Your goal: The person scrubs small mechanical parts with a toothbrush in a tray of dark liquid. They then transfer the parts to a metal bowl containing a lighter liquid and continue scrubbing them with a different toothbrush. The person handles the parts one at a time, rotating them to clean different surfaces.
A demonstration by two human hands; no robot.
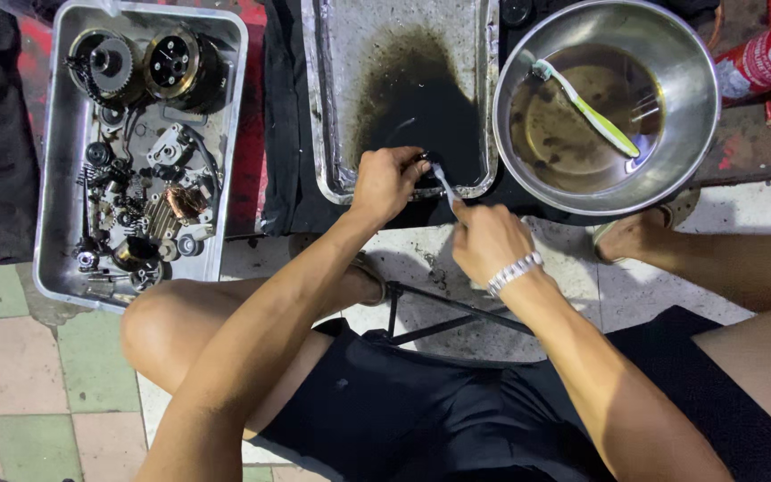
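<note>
Head view of a seated person cleaning a small dark engine part over a shallow metal tray that holds a pool of black oily liquid. The left hand is curled around the part, pinching it at the near edge of the tray; most of the part is hidden by the fingers. The right hand is closed on a pale brush handle, whose head meets the part.

Risks, as judged from this arrangement: the oily part may slip from the pinch and drop into the dark pool, where it would be hard to see; brisk brushing may flick dirty liquid over the tray's low rim onto the bare legs and the tiled floor.

A steel bowl of brownish fluid with a green-and-white toothbrush stands just beside the tray. A second tray of gears and dismantled parts lies well apart, to the left.
</note>
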